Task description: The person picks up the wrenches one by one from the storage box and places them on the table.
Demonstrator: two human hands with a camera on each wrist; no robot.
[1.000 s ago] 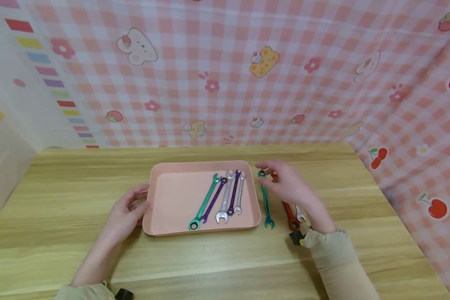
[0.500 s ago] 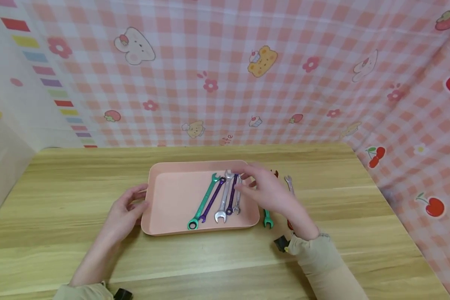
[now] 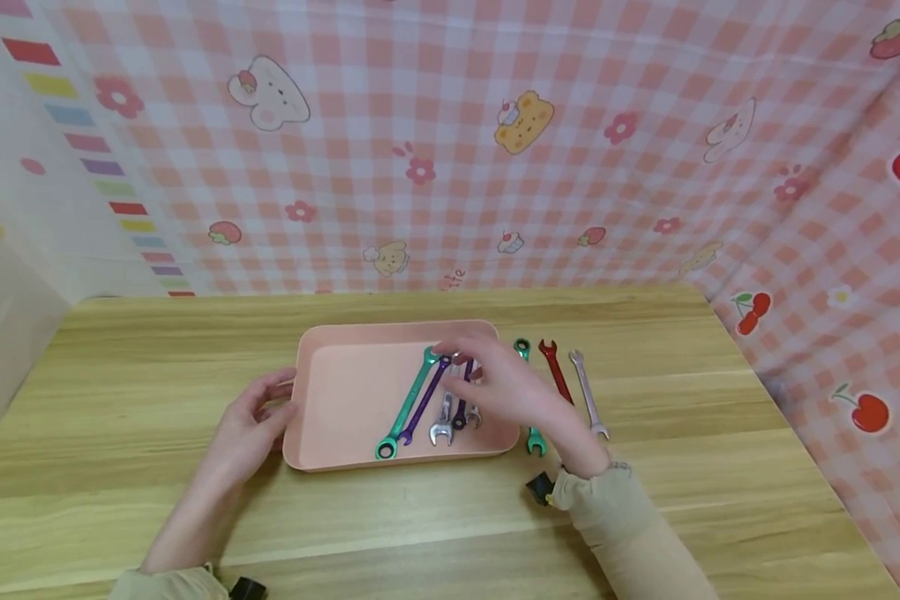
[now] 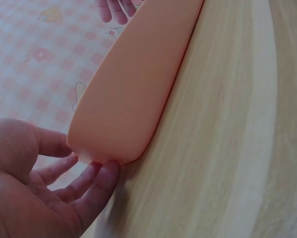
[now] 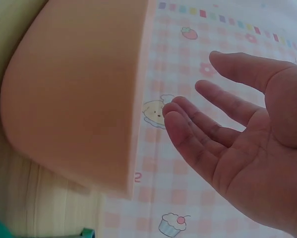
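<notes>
A shallow pink tray point(image 3: 345, 400) lies on the table with several wrenches in its right half. My left hand point(image 3: 251, 429) touches the tray's left end; in the left wrist view its fingertips point(image 4: 108, 171) rest against the outer wall. My right hand point(image 3: 498, 383) hovers over the tray's right side, fingers loosely bent and holding nothing, as the right wrist view shows. Beneath it, a silver wrench point(image 3: 442, 429) and a dark purple one point(image 3: 460, 421) are partly hidden. A green wrench point(image 3: 408, 404) and a purple wrench point(image 3: 423, 400) lie just left of the fingertips.
Right of the tray, on the wooden table point(image 3: 420, 533), lie a green wrench point(image 3: 536, 442), a red wrench point(image 3: 555, 367) and a silver wrench point(image 3: 587, 387). The right forearm crosses over part of them. A pink checked cloth point(image 3: 435, 125) hangs behind the table.
My right hand has moved left, from above the loose green wrench to over the wrenches in the tray. The loose wrenches show more fully now. My left hand has stayed at the tray's end.
</notes>
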